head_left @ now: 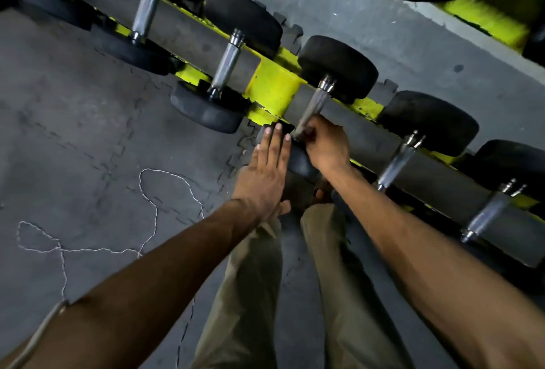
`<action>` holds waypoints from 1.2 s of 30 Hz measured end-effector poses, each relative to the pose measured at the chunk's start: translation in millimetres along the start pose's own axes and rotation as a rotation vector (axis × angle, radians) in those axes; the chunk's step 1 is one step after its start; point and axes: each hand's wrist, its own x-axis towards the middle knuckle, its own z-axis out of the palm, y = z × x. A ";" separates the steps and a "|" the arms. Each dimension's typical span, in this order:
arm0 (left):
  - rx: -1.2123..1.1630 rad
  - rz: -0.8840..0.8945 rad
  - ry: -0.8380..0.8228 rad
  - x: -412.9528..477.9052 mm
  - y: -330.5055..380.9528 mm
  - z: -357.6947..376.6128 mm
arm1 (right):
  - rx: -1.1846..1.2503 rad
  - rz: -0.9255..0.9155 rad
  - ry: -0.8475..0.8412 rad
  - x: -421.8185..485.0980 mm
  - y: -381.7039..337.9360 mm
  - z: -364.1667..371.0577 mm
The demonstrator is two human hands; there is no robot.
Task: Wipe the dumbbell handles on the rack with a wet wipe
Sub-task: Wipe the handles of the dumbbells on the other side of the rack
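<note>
Row of dumbbells lying crosswise on a yellow-green rack, black rubber heads overhanging both rails. Handles are bright knurled steel, parallel, evenly spaced.

One dumbbell handle looks duller and greyer. Right hand grips its near end. Greyish scrap at the fingers, too blurred to tell if it is the wipe. Left hand rests flat, fingers straight, on that dumbbell's near head.
</note>
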 end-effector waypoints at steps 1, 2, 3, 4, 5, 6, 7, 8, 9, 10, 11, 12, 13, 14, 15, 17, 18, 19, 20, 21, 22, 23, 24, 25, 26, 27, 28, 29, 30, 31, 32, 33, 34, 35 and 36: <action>0.007 -0.001 0.002 0.1 0.6 1.1 | 0.066 0.095 0.010 0.2 2.0 1.6; 0.004 -0.002 0.002 0.0 1.0 2.2 | 0.136 0.174 -0.001 1.4 3.5 3.5; -0.003 -0.004 0.002 -0.5 1.3 3.5 | 0.194 0.227 -0.022 4.2 5.5 5.3; -0.007 -0.010 0.004 -0.8 1.7 4.7 | 0.245 0.266 -0.051 9.3 7.5 7.2; -0.005 -0.016 0.011 -1.1 2.4 5.7 | 0.320 0.307 -0.079 16.2 9.0 9.0; 0.001 -0.022 0.016 -1.3 3.9 6.2 | 0.442 0.365 -0.099 23.5 9.6 8.5; 0.004 -0.025 0.020 -1.0 5.5 6.7 | 0.627 0.437 -0.121 31.1 10.8 8.0; 0.007 -0.028 0.021 0.0 6.4 7.6 | 0.841 0.512 -0.149 37.5 11.9 7.5; 0.009 -0.029 0.023 1.2 7.1 8.4 | 1.022 0.584 -0.166 41.0 13.1 6.7; 0.006 -0.032 0.023 1.9 7.3 8.9 | 1.150 0.645 -0.180 43.2 15.6 7.1; 0.001 -0.037 0.022 2.4 6.8 9.8 | 1.240 0.684 -0.190 43.4 15.0 6.5; -0.005 -0.039 0.022 2.7 7.2 9.4 | 1.303 0.702 -0.215 45.6 15.4 7.0; -0.008 -0.043 0.020 2.7 7.2 9.4 | 1.371 0.693 -0.248 50.2 13.6 6.5; -0.012 -0.046 0.016 2.2 7.5 8.6 | 1.465 0.658 -0.263 57.3 12.0 5.3; -0.011 -0.049 0.014 2.1 7.9 8.0 | 1.556 0.616 -0.242 65.6 9.1 1.3; 0.006 -0.057 0.009 2.9 7.6 8.0 | 1.745 0.594 -0.154 86.3 5.7 -4.5; 0.004 -0.060 0.010 3.1 6.9 7.4 | 1.816 0.608 -0.127 91.1 2.5 -8.5; -0.006 -0.061 0.006 3.4 6.2 7.2 | 1.833 0.615 -0.097 91.8 -0.3 -9.4; -0.014 -0.061 -0.002 2.8 6.3 7.1 | 1.828 0.618 -0.066 89.9 -0.9 -3.9; -0.010 -0.062 -0.003 2.5 6.7 7.7 | 1.818 0.623 -0.011 84.7 -3.0 -1.1; 0.001 -0.066 0.003 1.9 7.0 7.9 | 1.804 0.622 0.028 78.9 -3.1 3.8; 0.008 -0.070 0.006 1.3 7.5 7.5 | 1.801 0.633 0.055 74.3 -2.3 5.5; 0.005 -0.069 -0.001 1.4 7.6 6.7 | 1.820 0.635 0.046 72.2 -2.3 3.8; 0.001 -0.067 -0.009 1.8 7.9 6.3 | 1.832 0.635 0.010 72.9 -2.4 -0.8; 0.001 -0.067 -0.011 2.1 8.0 6.5 | 1.846 0.618 -0.036 76.6 -2.0 -5.9; 0.000 -0.069 -0.011 2.4 7.9 6.0 | 1.851 0.603 -0.082 81.4 -2.1 -10.8; -0.003 -0.074 -0.012 2.6 7.7 5.1 | 1.875 0.602 -0.100 85.9 -2.3 -11.7; -0.005 -0.075 -0.014 3.5 7.8 5.4 | 1.878 0.629 -0.075 87.4 -3.4 -11.2; -0.005 -0.074 -0.017 3.8 8.1 5.0 | 1.889 0.642 -0.029 85.9 -4.0 -7.6; -0.004 -0.072 -0.018 3.8 8.4 4.7 | 1.880 0.640 0.025 82.9 -3.5 -2.7; -0.001 -0.071 -0.015 3.8 8.1 4.6 | 1.851 0.632 0.089 78.9 -2.5 5.1; 0.004 -0.070 -0.011 3.5 7.5 4.7 | 1.798 0.628 0.160 71.3 -2.7 10.3; 0.004 -0.067 -0.011 3.3 6.7 5.0 | 1.754 0.603 0.221 66.4 0.4 16.4; 0.001 -0.065 -0.014 2.7 6.2 5.4 | 1.666 0.568 0.302 61.3 2.0 18.9; -0.002 -0.066 -0.015 2.2 5.7 6.0 | 1.512 0.495 0.399 57.0 4.0 21.0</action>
